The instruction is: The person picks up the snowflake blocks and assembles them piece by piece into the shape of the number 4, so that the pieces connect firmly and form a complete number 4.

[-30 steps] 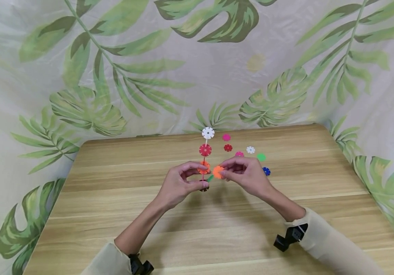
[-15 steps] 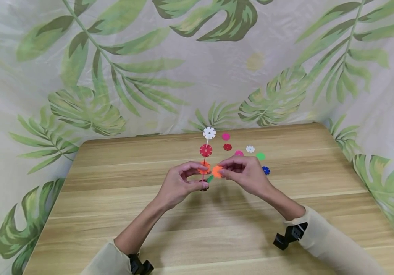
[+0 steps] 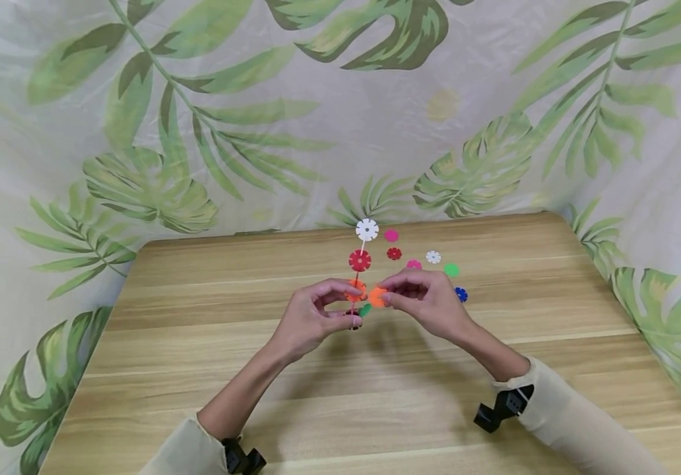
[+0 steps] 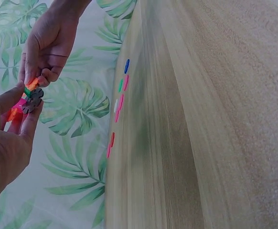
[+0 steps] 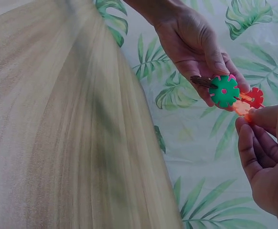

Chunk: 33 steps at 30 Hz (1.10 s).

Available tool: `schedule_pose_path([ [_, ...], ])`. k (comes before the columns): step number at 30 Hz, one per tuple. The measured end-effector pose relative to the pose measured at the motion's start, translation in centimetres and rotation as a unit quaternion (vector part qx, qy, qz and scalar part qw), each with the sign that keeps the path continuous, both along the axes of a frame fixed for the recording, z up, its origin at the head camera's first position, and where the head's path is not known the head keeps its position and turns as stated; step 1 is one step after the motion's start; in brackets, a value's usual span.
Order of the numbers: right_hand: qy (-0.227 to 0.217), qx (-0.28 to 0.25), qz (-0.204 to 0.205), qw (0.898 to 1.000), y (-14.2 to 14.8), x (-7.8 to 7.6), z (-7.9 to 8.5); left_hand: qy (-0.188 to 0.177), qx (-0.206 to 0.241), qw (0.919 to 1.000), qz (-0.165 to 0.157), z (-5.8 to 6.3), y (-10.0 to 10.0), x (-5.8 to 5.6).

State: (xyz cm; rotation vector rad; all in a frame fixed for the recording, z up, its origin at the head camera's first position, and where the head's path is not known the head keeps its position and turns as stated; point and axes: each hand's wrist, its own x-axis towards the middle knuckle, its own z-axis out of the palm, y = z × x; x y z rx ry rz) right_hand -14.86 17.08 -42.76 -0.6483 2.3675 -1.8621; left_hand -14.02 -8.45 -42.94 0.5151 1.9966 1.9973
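Note:
My left hand [image 3: 311, 320] grips the lower part of a chain of slotted plastic snowflake discs, held up over the table. From the top it shows a white disc [image 3: 367, 229], a red disc [image 3: 360, 260], an orange disc and, by the thumb, a dark disc [image 4: 33, 100]. A green disc [image 5: 224, 91] juts from the chain towards the right hand. Thumb and fingers of my right hand [image 3: 429, 303] pinch a loose-looking orange disc [image 3: 377, 297] close beside the green one. Fingers partly hide the chain's lower discs.
Several loose discs lie on the wooden table [image 3: 198, 369] beyond the right hand, among them a pink disc [image 3: 391, 235], a red disc [image 3: 394, 253], a white disc [image 3: 433, 257] and a blue disc [image 3: 462, 294]. A leaf-patterned cloth [image 3: 370, 125] hangs behind the table.
The chain's top end has leaned slightly to the right. Both hands stay almost in place, with the pinched orange disc still beside the green one.

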Motion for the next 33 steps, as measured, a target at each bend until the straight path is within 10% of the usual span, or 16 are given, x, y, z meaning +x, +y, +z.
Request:
schedule_pose_path([
  [33, 0.017, 0.004, -0.028, 0.999, -0.88, 0.59, -0.18, -0.064, -0.014, 0.9975, 0.026, -0.22, 0.80, -0.02],
])
